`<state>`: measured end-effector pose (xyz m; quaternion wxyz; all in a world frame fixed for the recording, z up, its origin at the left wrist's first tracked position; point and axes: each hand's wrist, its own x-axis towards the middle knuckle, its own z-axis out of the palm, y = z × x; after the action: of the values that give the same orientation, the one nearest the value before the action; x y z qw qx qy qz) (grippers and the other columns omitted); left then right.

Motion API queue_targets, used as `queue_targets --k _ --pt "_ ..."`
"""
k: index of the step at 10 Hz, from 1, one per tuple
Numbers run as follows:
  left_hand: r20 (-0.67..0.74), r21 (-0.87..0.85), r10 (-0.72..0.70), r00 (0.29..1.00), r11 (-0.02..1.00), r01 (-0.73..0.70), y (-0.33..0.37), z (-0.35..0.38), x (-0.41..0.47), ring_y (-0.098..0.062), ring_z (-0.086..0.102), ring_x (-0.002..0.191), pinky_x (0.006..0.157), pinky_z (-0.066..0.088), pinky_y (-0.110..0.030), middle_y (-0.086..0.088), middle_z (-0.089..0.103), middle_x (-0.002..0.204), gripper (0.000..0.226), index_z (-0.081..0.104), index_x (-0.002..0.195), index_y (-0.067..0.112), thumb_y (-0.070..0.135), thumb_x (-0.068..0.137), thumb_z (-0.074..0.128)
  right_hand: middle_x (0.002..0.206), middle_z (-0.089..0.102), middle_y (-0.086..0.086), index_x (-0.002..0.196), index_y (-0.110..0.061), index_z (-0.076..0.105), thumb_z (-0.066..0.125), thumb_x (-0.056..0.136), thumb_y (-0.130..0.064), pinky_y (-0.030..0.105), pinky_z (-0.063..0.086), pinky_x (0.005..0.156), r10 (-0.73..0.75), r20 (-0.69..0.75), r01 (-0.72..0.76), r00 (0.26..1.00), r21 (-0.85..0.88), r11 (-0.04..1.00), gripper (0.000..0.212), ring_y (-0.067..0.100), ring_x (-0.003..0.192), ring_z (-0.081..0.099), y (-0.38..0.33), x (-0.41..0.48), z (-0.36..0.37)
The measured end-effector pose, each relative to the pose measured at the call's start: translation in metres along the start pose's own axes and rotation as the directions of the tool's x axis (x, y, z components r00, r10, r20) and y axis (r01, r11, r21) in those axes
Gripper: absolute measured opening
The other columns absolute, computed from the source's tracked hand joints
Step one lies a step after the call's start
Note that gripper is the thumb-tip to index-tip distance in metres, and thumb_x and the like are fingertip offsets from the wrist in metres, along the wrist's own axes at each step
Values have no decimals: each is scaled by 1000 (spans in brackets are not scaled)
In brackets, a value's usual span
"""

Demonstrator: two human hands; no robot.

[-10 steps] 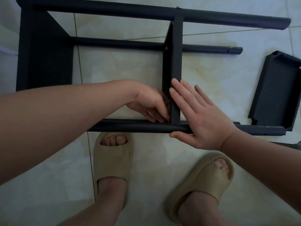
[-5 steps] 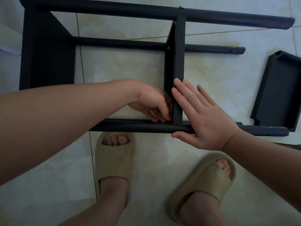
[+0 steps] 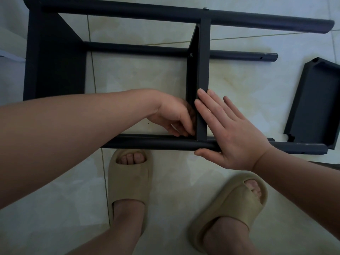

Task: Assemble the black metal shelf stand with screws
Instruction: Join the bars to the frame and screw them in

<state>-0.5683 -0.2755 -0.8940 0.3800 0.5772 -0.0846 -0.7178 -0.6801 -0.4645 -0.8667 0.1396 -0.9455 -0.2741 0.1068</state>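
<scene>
The black metal shelf stand (image 3: 117,11) lies on its side on the tiled floor. Its middle shelf panel (image 3: 203,61) stands between the poles, with a screw head (image 3: 191,55) showing on the second pole. My left hand (image 3: 173,115) reaches in from the left. Its curled fingertips are bunched at the joint where this panel meets the near pole (image 3: 147,142), and whatever they hold is hidden. My right hand (image 3: 233,137) lies flat with straight fingers against the panel's right side, thumb under the near pole.
A loose black shelf panel (image 3: 316,103) lies at the right, leaning on the near pole's end. The stand's end panel (image 3: 55,61) is at the left. My feet in beige slippers (image 3: 128,181) (image 3: 235,205) stand just below the near pole.
Both hands stay at the same joint. The fingertips of my left hand shift slightly there. The stand has not moved.
</scene>
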Motion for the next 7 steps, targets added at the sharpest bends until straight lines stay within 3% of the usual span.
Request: queue_targets --k 2,5,7 --pt "-14 75 -35 999 997 36 -1 2 1 -16 70 95 94 53 -33 -1 75 102 15 72 106 16 17 94 62 170 7 12 161 -5 17 41 94 -70 58 20 123 3 -1 -3 1000 3 1000 97 29 157 5 0 0 0" --pt "-16 32 -6 1000 999 6 0 -1 1 -14 65 88 87 52 -29 0 72 92 16 72 96 18 6 91 64 170 7 12 161 -5 17 42 94 -70 58 21 123 2 -3 -2 1000 5 1000 97 29 158 5 0 0 0" --pt "-20 50 -26 999 998 27 -3 3 5 -14 68 87 89 52 -31 0 74 97 11 72 99 17 14 92 64 170 8 13 161 -5 18 42 94 -70 58 21 122 4 -3 -4 1000 10 1000 96 30 157 6 0 0 -1"
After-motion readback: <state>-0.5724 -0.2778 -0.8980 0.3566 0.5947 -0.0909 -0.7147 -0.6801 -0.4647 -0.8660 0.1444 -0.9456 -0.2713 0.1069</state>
